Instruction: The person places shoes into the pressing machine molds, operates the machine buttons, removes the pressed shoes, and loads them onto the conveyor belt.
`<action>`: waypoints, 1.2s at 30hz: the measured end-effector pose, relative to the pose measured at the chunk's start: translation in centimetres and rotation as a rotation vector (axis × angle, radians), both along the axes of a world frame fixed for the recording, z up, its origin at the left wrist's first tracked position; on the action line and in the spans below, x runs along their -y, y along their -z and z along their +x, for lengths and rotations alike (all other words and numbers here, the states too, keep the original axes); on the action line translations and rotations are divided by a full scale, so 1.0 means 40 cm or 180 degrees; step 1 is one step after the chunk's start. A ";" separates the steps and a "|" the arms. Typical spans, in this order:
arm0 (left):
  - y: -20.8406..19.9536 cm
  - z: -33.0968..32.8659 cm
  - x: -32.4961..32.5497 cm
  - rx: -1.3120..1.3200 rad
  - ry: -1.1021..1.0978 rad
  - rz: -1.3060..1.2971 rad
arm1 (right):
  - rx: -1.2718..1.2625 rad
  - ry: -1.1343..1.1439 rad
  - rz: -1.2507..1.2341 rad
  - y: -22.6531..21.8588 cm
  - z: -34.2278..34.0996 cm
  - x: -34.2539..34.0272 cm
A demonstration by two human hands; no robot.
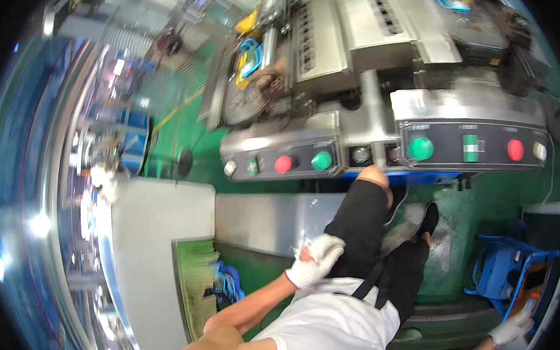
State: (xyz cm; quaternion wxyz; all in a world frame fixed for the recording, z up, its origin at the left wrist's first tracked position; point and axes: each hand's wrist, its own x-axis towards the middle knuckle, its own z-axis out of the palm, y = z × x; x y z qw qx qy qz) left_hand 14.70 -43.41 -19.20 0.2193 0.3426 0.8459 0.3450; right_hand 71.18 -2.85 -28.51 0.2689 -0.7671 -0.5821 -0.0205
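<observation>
My left hand (318,259), in a white glove, is beside my left thigh, above the edge of a grey metal surface (271,219). Its fingers are curled and pressed together, and what they hold, if anything, is too small to make out. Stretched out to the far right, my gloved right hand (511,328) is nearest to a blue stool-like frame (501,272) with a brown panel (531,283). The fingers of that hand reach toward the panel, slightly blurred; whether they touch it I cannot tell.
Ahead stands a machine with two control panels, left (281,159) and right (471,148), carrying green and red buttons. A pale tabletop (160,245) lies to my left, with a green mat (195,285) and blue bundle (228,284) beside it. Steps (450,330) are at lower right.
</observation>
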 end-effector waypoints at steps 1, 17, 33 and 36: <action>0.029 -0.024 0.080 0.0048 -0.0429 0.0079 | -0.0410 -0.0576 0.0210 0.115 -0.112 0.055; 0.263 0.149 1.445 -0.0069 -0.5842 -0.1994 | -0.0574 -0.3552 -0.2503 0.037 -0.952 0.452; 0.113 0.058 0.905 -0.1667 -0.2683 -0.0172 | 0.1665 -0.8042 -0.1399 -0.354 -1.450 1.272; -0.010 -0.069 0.696 -0.1450 -0.1665 0.0458 | 0.1761 -0.8082 -0.0290 -0.182 -1.498 1.207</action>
